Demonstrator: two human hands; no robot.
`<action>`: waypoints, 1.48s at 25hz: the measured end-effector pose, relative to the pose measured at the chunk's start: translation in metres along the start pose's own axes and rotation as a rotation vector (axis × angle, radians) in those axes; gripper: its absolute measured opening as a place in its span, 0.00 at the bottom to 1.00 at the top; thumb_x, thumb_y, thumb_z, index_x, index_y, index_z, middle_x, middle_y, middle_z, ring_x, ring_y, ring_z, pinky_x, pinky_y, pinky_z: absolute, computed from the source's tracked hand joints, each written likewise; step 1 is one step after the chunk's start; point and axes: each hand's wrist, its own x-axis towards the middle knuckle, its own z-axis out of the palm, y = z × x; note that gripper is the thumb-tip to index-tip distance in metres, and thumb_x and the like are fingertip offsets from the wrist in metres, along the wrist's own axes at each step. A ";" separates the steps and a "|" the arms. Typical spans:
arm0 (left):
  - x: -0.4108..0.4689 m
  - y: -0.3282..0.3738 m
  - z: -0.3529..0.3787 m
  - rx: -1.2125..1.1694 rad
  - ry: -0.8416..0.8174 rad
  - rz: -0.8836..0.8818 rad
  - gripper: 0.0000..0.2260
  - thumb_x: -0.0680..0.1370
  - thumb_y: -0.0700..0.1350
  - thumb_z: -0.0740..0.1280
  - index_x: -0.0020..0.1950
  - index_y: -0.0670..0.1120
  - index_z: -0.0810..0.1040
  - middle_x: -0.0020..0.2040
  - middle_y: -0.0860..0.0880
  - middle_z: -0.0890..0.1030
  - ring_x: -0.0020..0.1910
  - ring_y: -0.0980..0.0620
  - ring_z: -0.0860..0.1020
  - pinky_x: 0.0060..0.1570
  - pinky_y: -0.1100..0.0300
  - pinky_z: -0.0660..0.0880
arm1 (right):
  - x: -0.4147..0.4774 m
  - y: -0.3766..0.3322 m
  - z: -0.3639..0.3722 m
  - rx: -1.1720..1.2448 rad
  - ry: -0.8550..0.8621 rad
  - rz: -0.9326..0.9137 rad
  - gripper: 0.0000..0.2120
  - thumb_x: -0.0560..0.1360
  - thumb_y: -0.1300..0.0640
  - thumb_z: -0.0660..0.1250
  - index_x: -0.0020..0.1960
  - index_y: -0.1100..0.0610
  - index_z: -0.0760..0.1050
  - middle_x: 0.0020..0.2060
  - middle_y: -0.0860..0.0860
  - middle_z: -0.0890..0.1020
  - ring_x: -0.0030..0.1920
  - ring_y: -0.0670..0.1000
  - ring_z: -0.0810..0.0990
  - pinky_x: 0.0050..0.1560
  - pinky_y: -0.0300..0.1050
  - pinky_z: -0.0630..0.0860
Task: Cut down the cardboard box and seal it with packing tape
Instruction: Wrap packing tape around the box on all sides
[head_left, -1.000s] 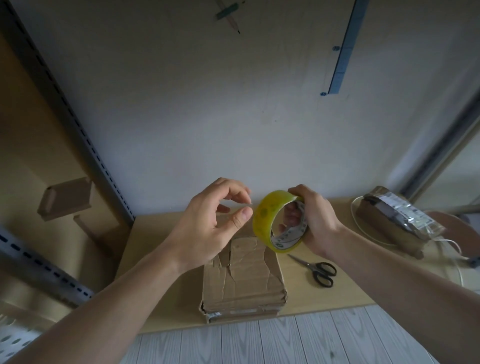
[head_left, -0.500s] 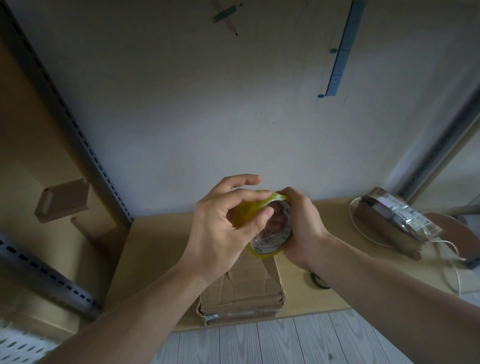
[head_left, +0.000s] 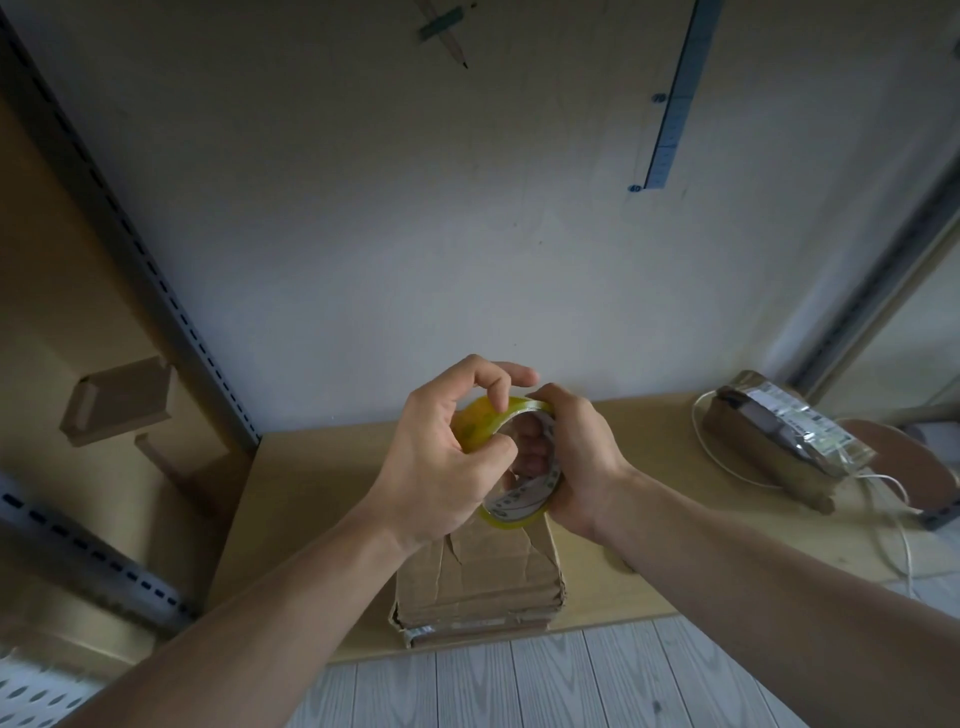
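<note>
Your cardboard box (head_left: 478, 577) lies on the pale wooden table (head_left: 306, 488), near its front edge, below your two hands. Its flaps are folded down and closed, so you cannot see what is inside it. The top is creased and torn in some lines, and the layers of brown cardboard at the front edge look pressed together; a bit of shiny old tape shows at the lower front corner. The long side of the box runs away from you, toward the wall.

You hold the tape roll (head_left: 506, 467) in the air above the far end of the box, not touching it. It is a ring of yellowish clear tape on a white printed core. It stands on its edge, with the open hole facing toward you and a little to the left.

Your right hand (head_left: 576, 467) is closed around the right side of the roll, with fingers going through the hole. Your left hand (head_left: 441, 457) is curled on the left side of it; the thumb and the fingertips press on the outer yellow surface, as in a pinch.

At the right on the table lies a parcel (head_left: 779, 441) of brown cardboard wrapped in clear glossy plastic, with a thin white cord (head_left: 893, 530) looped around it.
</note>
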 end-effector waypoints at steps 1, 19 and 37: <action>-0.001 -0.001 0.001 -0.008 0.018 0.006 0.11 0.68 0.29 0.62 0.40 0.44 0.69 0.56 0.51 0.83 0.58 0.50 0.81 0.46 0.68 0.77 | 0.001 0.000 0.000 -0.001 -0.012 0.002 0.10 0.71 0.51 0.62 0.38 0.58 0.69 0.39 0.58 0.66 0.40 0.58 0.63 0.37 0.48 0.68; 0.003 0.006 0.001 0.009 -0.040 -0.063 0.16 0.70 0.22 0.61 0.43 0.43 0.70 0.62 0.50 0.82 0.38 0.60 0.80 0.33 0.72 0.71 | 0.008 0.005 -0.003 0.014 0.002 0.036 0.13 0.70 0.51 0.62 0.29 0.55 0.67 0.34 0.54 0.68 0.34 0.54 0.64 0.37 0.48 0.67; 0.002 0.001 0.009 0.035 0.125 0.032 0.09 0.68 0.31 0.64 0.37 0.43 0.68 0.59 0.53 0.84 0.52 0.52 0.82 0.40 0.68 0.76 | -0.001 -0.001 0.001 0.059 -0.030 0.019 0.17 0.74 0.54 0.60 0.27 0.55 0.67 0.30 0.53 0.66 0.31 0.52 0.62 0.31 0.43 0.69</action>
